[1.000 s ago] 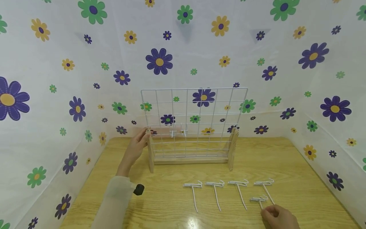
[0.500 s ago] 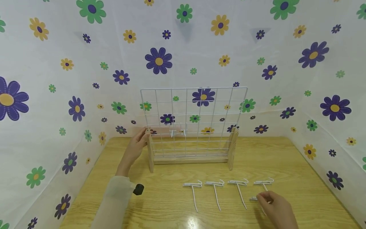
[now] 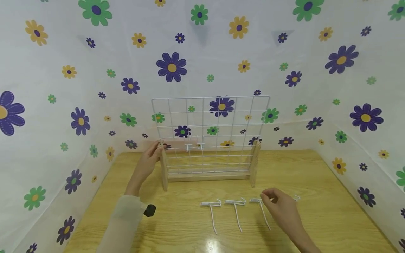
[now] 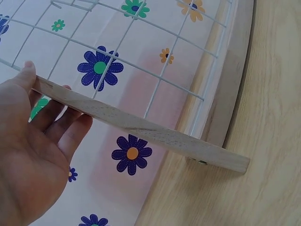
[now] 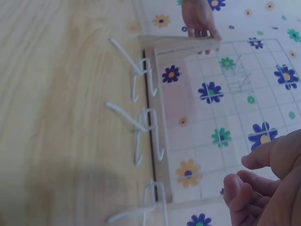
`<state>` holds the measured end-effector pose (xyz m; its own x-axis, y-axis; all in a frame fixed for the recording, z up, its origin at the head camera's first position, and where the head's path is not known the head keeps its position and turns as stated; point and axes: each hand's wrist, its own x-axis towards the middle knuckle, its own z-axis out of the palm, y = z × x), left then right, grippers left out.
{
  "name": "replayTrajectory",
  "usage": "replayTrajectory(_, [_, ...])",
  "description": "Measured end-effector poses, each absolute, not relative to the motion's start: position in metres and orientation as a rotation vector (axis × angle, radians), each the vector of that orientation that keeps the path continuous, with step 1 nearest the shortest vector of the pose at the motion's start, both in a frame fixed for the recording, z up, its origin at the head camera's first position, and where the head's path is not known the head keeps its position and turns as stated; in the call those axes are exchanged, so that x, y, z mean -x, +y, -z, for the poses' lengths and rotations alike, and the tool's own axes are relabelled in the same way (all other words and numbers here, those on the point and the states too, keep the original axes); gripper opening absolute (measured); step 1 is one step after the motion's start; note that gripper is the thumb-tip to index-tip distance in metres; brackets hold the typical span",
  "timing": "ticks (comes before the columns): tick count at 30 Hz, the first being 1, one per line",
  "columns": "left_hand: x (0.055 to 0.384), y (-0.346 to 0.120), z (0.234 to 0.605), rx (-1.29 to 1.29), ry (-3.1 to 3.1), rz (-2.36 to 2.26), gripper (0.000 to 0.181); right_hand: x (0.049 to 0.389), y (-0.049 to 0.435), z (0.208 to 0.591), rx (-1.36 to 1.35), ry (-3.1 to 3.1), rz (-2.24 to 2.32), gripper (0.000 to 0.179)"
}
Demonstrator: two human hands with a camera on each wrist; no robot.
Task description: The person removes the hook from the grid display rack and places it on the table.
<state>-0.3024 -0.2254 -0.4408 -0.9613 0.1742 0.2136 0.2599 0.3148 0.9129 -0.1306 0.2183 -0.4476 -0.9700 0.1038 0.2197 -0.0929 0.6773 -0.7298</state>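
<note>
A white wire grid panel (image 3: 203, 124) stands upright in a wooden stand (image 3: 209, 177). My left hand (image 3: 148, 160) holds the top of the stand's left post (image 4: 141, 127), with the thumb on the near side and fingers behind. Two white wire hooks (image 3: 194, 146) hang on the grid's lower left part. More white hooks lie in a row on the table, such as the left hook (image 3: 212, 214) and middle hook (image 3: 235, 212). My right hand (image 3: 281, 211) hovers by the third hook (image 3: 255, 200), thumb and fingers loosely bent with a gap and nothing visible between them. It hides hooks beneath.
The wood-grain table (image 3: 177, 218) is enclosed by white cloth walls (image 3: 202, 52) with a flower print. The stand's right post (image 3: 255, 163) rises beyond my right hand. A small black object (image 3: 150, 210) sits at my left cuff.
My right hand has moved left and away from me, from the hook nearest me to the third hook in the row. My left hand stays on the post. The view has shifted slightly.
</note>
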Motion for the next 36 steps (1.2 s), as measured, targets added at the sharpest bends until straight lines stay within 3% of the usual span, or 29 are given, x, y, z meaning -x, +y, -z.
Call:
replayTrajectory(6, [0.300, -0.228, 0.437, 0.434, -2.529, 1.709, 0.068, 0.146, 0.196, 0.434, -0.048, -2.599, -1.233, 0.012])
replayTrajectory(13, [0.297, -0.225, 0.427, 0.469, -2.520, 1.767, 0.055, 0.165, 0.181, 0.419, -0.105, -2.539, -1.255, 0.013])
replayTrajectory(27, [0.302, -0.227, 0.427, 0.568, -2.524, 1.749, 0.058, 0.206, 0.142, 0.396, -0.274, -2.457, -1.262, 0.012])
replayTrajectory(36, [0.303, -0.231, 0.429, 0.561, -2.575, 1.731, 0.063, 0.220, 0.111, 0.383, -0.313, -2.459, -1.196, 0.020])
